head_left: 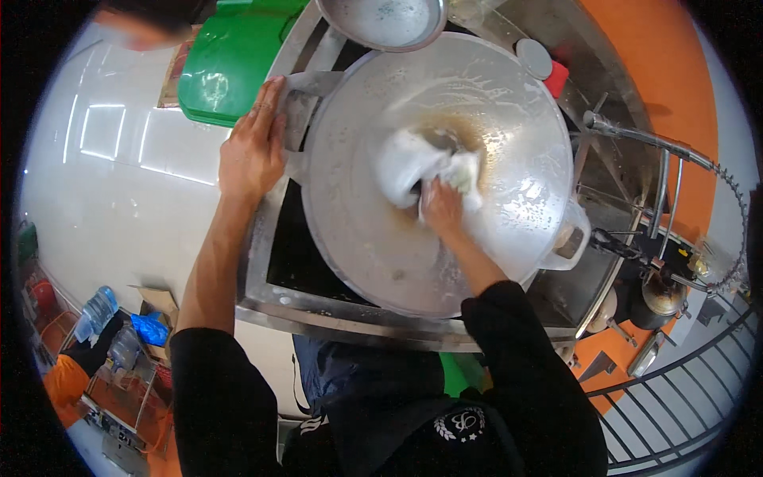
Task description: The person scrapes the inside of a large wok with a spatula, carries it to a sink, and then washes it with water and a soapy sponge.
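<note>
A very large round aluminium wok (358, 246) sits tilted in a steel sink, with brown, soapy liquid pooled in its middle. My left hand (256, 143) is closed on the wok's left handle (311, 84), its fingers partly hiding the metal. Down inside the wok, my right hand (443, 208) presses against the bottom, closed around a pale, foam-covered scrubbing pad (462, 171). White suds (404, 168) lie beside that hand and hide part of the pad. Wet streaks run over the wok's far wall.
A metal basin (385, 20) of soapy water stands at the wok's far rim. Near its upper right are a grey-lidded red container (536, 60) and a spring-hose tap (628, 131). A green bin (230, 63) stands left of the sink; a black railing (683, 405) curves at lower right.
</note>
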Tool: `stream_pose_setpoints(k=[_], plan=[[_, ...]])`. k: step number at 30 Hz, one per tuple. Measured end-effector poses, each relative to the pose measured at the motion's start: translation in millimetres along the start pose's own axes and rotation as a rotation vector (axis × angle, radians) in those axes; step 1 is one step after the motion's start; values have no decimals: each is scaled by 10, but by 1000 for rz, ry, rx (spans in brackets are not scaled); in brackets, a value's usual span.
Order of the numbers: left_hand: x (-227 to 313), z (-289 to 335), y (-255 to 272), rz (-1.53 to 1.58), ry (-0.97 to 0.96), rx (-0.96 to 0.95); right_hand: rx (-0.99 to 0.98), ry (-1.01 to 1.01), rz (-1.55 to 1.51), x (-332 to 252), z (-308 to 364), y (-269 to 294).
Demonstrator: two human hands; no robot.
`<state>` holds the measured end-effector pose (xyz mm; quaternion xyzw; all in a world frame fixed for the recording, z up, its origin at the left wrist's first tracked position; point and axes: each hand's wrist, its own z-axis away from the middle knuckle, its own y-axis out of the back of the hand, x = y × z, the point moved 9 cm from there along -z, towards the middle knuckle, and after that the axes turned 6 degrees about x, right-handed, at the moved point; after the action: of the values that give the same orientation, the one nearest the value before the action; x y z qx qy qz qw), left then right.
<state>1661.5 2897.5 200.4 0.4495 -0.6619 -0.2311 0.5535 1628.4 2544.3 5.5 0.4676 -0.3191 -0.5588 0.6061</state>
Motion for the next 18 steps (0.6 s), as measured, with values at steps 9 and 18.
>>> stream_pose_setpoints(k=[9, 18], plan=[[41, -15, -31, 35, -72, 4, 977, 57, -383, -1187, -855, 647], [23, 3, -37, 73, -105, 1, 229, 130, -1002, -2012, 210, 471]])
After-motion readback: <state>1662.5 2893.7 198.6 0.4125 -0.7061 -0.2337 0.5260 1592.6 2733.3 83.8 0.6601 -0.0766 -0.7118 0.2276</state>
